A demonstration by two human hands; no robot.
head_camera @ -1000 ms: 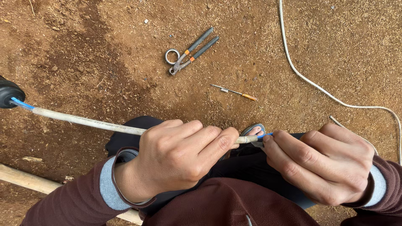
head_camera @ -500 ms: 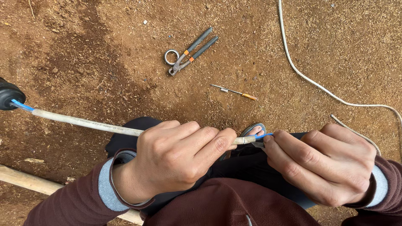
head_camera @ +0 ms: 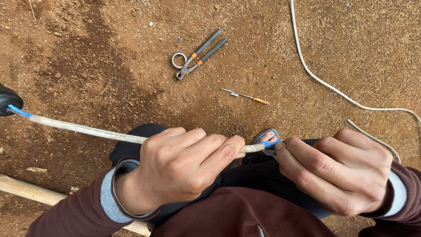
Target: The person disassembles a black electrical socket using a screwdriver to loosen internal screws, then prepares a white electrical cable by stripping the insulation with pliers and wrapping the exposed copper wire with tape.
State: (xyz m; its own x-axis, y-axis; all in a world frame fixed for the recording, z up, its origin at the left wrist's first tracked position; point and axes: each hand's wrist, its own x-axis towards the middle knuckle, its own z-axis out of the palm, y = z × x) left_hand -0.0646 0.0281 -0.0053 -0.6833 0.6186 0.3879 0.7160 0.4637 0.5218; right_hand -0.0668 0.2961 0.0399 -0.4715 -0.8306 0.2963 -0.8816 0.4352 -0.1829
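Here the white sheathed cable (head_camera: 87, 130) lies nearly level across the view, its long axis running from the far left, where it sits slightly higher, down gently to the right, so that its cut end points right toward the middle of the picture. At that right end a short blue inner wire (head_camera: 271, 143) pokes out of the sheath and carries on in the same direction; at the left end another bit of blue shows where the cable meets a black rounded object (head_camera: 8, 100) at the frame's edge. The left hand (head_camera: 180, 169) is wrapped around the cable just short of the cut end, its fingers (head_camera: 219, 151) closed tight on the sheath with the thumb pressed along it. The right hand (head_camera: 340, 169) meets it from the other side, fingers curled shut and pinching the blue wire's tip, with a small grey piece barely showing there; what it is cannot be told. Both hands hover above the person's lap, dark trousers and maroon sleeves. Beyond, on the reddish dirt ground (head_camera: 87, 52), lie pincers (head_camera: 199, 55) with orange-banded handles, a small screwdriver (head_camera: 245, 96) with an orange handle, and a loose white cord (head_camera: 324, 83) curving along the right. A pale wooden pole (head_camera: 26, 189) crosses the lower left.
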